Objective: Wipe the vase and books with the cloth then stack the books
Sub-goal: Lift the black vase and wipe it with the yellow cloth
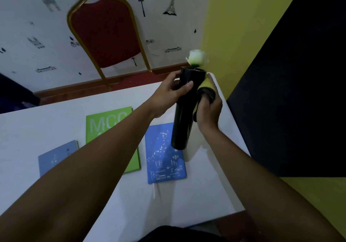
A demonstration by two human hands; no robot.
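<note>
A tall black vase (182, 122) with a white rose (196, 57) in it hangs tilted above the white table (28, 129). My left hand (168, 95) grips its upper part from the left. My right hand (208, 108) presses a yellow and dark cloth (206, 86) against the vase's right side. Three books lie flat side by side on the table: a pale blue one (50, 157) at the left, a green one (101, 123) in the middle partly under my left forearm, and a blue one with white drawings (164, 159) just below the vase.
A red chair with a gold frame (104, 34) stands behind the table's far edge. A yellow wall (234, 26) and a dark panel (299, 92) run close along the table's right edge. The near edge of the table lies just before my body.
</note>
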